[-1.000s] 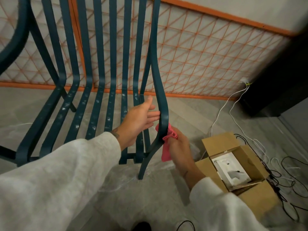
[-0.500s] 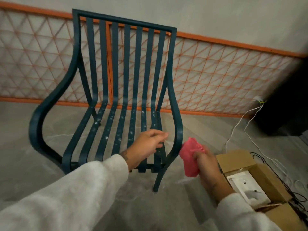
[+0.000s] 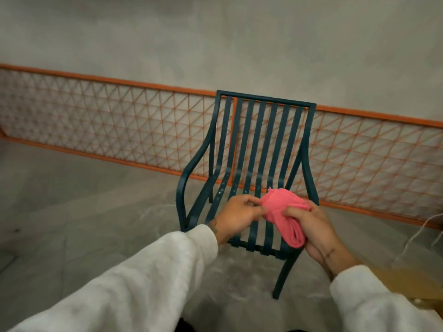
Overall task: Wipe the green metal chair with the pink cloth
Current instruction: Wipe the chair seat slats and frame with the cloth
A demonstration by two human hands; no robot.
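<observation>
The dark green metal chair (image 3: 261, 144) with a slatted back and seat stands on the grey floor, facing me. Both hands are raised above the front of its seat and off the metal. The pink cloth (image 3: 282, 212) is folded into a thick bundle between them. My right hand (image 3: 311, 226) holds the bundle from below and the right. My left hand (image 3: 239, 214) pinches its left edge with the fingertips. The cloth hides part of the seat slats and the right arm's lower end.
An orange-framed lattice panel (image 3: 119, 130) runs along the grey wall behind the chair. White cables (image 3: 422, 231) lie at the right edge. A blurred cardboard box corner (image 3: 407, 283) sits at the lower right beside my right sleeve.
I have drawn back, so the whole chair shows. My right hand lifted the cloth off the chair's right arm, and my left hand left the seat and took the cloth's edge.
</observation>
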